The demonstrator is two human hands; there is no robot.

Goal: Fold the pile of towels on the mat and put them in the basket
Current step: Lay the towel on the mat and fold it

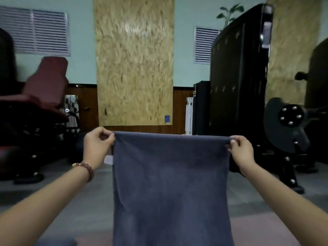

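Towel: a grey-blue towel [170,183] hangs flat in front of the person, top edge stretched level between both hands, lower end running out of view at the bottom.
Left hand: the left hand [96,145] pinches the towel's top left corner, fingers curled round the cloth; a bead bracelet [85,168] sits on that wrist.
Right hand: the right hand [240,149] pinches the top right corner between thumb and fingers.
Behind: a chipboard panel [134,61] on the wall, a red padded bench [44,86] at left, black gym machines [237,77] at right.
Floor: grey floor [85,206] under the arms.
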